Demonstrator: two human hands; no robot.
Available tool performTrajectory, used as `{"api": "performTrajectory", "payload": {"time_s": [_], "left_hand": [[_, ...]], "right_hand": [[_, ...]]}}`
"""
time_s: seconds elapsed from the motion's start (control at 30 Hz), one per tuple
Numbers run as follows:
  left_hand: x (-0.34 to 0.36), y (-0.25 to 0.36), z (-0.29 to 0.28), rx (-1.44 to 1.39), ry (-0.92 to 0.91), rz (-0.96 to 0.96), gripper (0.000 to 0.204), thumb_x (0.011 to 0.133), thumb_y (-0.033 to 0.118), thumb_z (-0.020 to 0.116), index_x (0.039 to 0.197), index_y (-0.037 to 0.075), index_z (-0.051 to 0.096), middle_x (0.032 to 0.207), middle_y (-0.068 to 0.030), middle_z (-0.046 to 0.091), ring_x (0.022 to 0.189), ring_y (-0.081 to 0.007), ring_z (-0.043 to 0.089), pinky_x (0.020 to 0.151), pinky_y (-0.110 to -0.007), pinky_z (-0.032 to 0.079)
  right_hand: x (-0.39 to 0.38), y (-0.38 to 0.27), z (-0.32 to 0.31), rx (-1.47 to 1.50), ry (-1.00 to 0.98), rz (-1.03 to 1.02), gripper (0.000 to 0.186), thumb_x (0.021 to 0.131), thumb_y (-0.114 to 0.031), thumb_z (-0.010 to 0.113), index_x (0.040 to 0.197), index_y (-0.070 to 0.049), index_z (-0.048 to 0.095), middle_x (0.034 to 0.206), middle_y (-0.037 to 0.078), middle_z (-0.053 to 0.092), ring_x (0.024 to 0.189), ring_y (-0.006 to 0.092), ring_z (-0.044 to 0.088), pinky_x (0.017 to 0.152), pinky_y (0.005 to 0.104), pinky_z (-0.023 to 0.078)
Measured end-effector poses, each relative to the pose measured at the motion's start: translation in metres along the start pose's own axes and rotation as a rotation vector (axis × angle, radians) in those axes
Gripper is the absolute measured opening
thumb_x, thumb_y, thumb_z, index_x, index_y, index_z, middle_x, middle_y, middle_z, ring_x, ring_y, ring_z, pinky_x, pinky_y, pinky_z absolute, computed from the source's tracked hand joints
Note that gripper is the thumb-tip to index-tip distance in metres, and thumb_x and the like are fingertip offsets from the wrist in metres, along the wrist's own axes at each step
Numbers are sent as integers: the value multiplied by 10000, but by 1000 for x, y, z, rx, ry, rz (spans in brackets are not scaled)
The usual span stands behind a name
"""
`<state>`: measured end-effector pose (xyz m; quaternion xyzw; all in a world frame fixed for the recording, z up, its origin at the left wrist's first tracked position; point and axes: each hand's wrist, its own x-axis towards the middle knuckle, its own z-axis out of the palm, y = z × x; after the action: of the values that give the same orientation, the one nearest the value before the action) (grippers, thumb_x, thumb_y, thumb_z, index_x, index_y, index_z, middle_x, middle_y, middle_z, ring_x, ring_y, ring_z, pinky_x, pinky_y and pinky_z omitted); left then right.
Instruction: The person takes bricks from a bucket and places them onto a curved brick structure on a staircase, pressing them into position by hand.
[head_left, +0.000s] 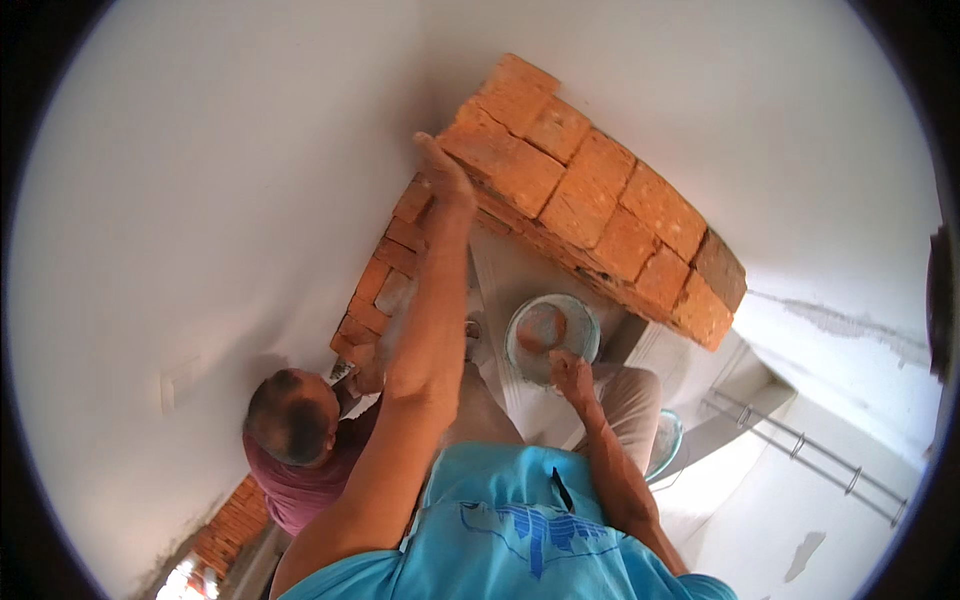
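My left arm reaches up to a stack of orange bricks [585,195] by the white wall. There my left hand [447,178] lies stretched out against the end brick [495,160] at the stack's left end. Low in front of me, my right hand [572,378] is closed in a fist at the near rim of a round bucket [512,350]. What it grips, if anything, is hidden. Inside the bucket a reddish-brown rounded shape [541,328] shows in greyish contents; I cannot tell what it is.
A co-worker in a maroon shirt [310,490] is close by on my left, beside a lower row of bricks [375,280] along the left wall. A second bucket [666,440] stands by my right leg. Metal rails [800,445] cross at lower right. More bricks [235,525] lie at lower left.
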<state>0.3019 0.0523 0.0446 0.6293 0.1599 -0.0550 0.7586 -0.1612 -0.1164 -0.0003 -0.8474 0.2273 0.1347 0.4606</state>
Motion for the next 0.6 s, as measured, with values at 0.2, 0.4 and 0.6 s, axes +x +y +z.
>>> {"api": "performTrajectory", "payload": {"time_s": [0.2,0.4,0.6], "left_hand": [[-66,75,48,648,6,662,914,952,646,643,1568,27,376,1510,-303,425,1444,-456,369,1172,-564,304],[-64,71,58,1315,-24,786,1067,774,724,778,1531,59,425,1462,-240,514,1401,-440,422,1144,-611,287],[-61,64,71,1467,153,690,980,796,761,720,1461,69,519,1477,-177,553,1391,-370,495,1126,-567,369]], "right_hand": [[-16,54,6,-428,72,-194,348,859,-249,717,1147,-53,730,886,212,749,851,442,714,789,507,565],[-18,35,-12,-162,-44,184,363,822,-223,742,1155,-79,725,911,205,748,910,398,728,860,493,560],[-30,29,-16,-143,194,312,545,831,-240,755,1346,-105,639,1231,228,702,1121,400,685,961,508,527]]}}
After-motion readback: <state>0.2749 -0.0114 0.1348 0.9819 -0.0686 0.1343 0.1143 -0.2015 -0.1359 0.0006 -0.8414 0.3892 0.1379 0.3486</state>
